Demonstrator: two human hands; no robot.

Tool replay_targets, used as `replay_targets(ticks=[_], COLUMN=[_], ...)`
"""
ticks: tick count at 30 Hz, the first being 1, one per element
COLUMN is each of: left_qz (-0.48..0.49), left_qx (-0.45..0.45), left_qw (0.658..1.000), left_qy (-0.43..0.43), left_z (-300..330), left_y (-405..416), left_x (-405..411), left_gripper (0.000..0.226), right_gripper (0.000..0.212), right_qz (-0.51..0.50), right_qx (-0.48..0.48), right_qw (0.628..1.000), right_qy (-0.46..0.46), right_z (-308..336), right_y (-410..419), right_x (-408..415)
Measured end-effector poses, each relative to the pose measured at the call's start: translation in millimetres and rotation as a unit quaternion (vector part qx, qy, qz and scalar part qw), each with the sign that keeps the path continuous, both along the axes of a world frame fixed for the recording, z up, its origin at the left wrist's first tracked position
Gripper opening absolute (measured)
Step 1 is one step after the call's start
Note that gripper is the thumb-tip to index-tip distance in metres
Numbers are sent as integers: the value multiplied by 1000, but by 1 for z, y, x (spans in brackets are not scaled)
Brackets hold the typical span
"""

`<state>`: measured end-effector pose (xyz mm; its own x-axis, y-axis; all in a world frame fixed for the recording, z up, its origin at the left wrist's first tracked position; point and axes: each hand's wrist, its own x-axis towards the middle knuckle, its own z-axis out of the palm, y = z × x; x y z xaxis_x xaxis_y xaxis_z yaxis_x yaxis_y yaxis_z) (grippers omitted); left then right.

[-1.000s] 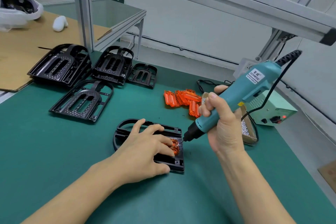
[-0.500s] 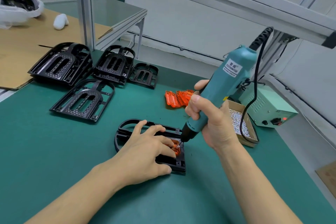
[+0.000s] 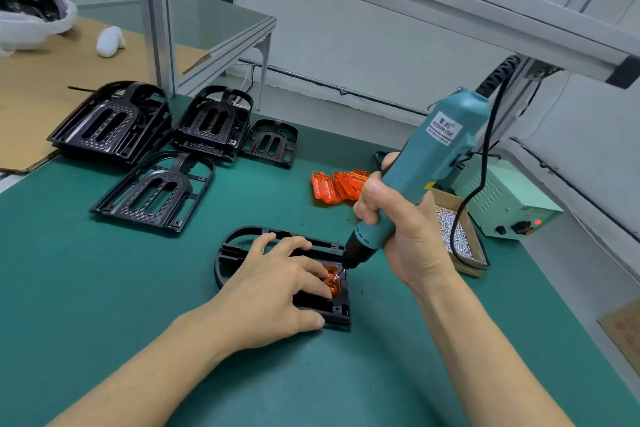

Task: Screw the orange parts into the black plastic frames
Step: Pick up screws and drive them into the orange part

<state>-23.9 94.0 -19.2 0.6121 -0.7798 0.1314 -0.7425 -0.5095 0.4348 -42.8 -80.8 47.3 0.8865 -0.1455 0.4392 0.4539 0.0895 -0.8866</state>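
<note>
The left hand [image 3: 273,291] presses with straight fingers on the black frame [image 3: 235,246] and orange part [image 3: 333,282]. The right hand [image 3: 408,236] has its fingers clamped around the electric screwdriver [image 3: 429,163], whose tip is on the orange part.

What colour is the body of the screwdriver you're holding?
Teal, with a black nose and black cord; the electric screwdriver in the right hand shows clearly in the head view.

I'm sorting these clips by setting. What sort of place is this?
Most likely a small factory assembly bench: a corded electric screwdriver in the right hand, its power supply box, a box of screws, and stacks of identical black frames on a green mat.
</note>
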Motion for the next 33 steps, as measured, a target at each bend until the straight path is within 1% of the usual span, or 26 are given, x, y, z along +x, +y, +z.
replay_targets(ticks=[4,8,14,19,24,30,33], left_qz=[1,1,-1,2,0,-1,-1], left_qx=[2,-1,-5,-20,-3,-9,-12], left_qw=[1000,1000,1000,999,1000,1000,1000], left_qy=[0,10,17,28,15,25,25], left_z=[0,0,0,-1,-1,1,0], left_y=[-1,-1,0,0,0,0,1], left_x=[1,2,2,2,3,2,2], left_gripper=[37,36,36,35,35,34,35], right_gripper=[21,25,26,26,16,14,16], right_qz=[52,112,82,-7,40,96,80], right_qx=[-14,0,7,78,22,0,1], right_qw=[998,994,997,997,999,995,997], right_qy=[-14,5,4,-12,4,25,10], right_z=[2,2,1,-5,1,5,5], right_y=[1,5,1,1,7,4,6], right_x=[-4,-5,-8,-12,-7,-3,-5])
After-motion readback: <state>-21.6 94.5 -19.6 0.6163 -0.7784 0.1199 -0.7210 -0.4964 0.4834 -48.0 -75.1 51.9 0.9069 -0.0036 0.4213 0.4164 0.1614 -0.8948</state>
